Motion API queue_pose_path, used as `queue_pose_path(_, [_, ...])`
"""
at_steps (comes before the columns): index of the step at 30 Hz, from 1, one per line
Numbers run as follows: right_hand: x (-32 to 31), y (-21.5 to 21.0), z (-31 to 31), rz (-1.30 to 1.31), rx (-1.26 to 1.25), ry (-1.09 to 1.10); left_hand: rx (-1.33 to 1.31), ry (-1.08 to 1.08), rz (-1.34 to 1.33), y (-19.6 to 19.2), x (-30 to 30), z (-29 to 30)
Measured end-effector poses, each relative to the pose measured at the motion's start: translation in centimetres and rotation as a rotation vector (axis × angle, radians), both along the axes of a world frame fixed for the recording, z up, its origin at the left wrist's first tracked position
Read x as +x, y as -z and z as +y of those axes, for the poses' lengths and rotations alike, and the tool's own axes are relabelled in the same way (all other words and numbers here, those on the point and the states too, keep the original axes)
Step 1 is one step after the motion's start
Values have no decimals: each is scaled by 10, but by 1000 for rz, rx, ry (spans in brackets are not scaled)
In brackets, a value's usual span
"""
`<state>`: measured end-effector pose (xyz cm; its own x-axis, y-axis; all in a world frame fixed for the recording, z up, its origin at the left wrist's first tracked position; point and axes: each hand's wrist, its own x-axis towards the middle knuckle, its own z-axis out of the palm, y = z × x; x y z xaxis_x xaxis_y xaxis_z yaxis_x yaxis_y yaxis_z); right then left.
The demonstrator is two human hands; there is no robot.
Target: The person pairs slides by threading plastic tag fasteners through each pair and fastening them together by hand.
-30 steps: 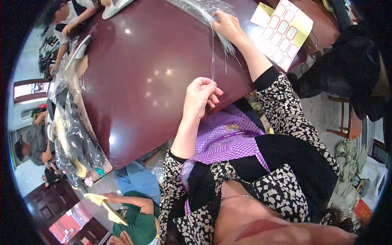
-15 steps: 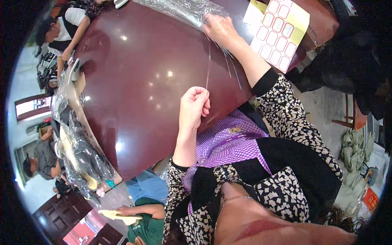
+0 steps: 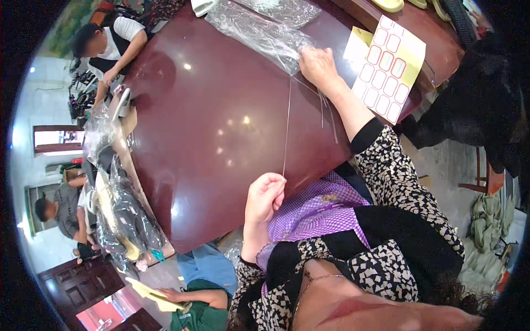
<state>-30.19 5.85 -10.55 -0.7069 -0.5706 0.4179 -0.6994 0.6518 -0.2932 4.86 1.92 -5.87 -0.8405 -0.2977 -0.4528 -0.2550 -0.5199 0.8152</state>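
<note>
Low over the table's near edge, my left hand (image 3: 265, 197) is closed in a pinch on a thin pale strand (image 3: 287, 124). The strand runs taut away from me to the near corner of a clear plastic bag (image 3: 259, 38) lying crumpled on the table. At that bag's right edge rests my right hand (image 3: 319, 67), its fingers curled against the plastic; the fingertips are partly hidden. Several more thin strands (image 3: 322, 110) trail from under the right hand toward me.
Right of my right hand lies a label sheet (image 3: 389, 69) with red-outlined boxes. Wrapped dark goods (image 3: 124, 204) line the left side of the glossy red-brown table (image 3: 204, 127). A person (image 3: 113, 47) works at the far left, another in green (image 3: 201, 306) nearby.
My left hand has drawn back toward me, and a longer stretch of strand shows taut. My right hand stays by the bag. The whole view has shifted slightly.
</note>
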Motion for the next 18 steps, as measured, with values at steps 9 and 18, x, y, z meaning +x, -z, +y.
queue_pose_path(9, [19,-12,-1,-46,-153,-116,54,-123,39,5,0,5])
queue_pose_path(18, [25,-30,7,-54,-313,-186,-42,-71,22,1,-19,13])
